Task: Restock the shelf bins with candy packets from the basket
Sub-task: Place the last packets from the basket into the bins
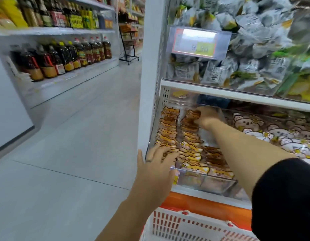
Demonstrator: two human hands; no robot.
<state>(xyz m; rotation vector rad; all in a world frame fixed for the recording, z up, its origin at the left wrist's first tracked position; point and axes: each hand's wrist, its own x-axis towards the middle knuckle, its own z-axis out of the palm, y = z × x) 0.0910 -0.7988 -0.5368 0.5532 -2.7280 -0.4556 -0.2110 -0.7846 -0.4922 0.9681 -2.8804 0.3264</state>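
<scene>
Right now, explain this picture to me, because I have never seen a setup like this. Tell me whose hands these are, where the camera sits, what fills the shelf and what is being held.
There is no machine here. A person is working with bare hands, and the single picture comes from a camera worn on the head, looking forward and down. The right hand, coming out of a black sleeve, reaches to the back of a clear bin on the lower shelf. Its grip holds some of the orange candy packets that stand there in rows. The left hand is open, its fingers spread at the bin's front corner. A basket sits below the shelf. The next bin holds pale bear packets.
</scene>
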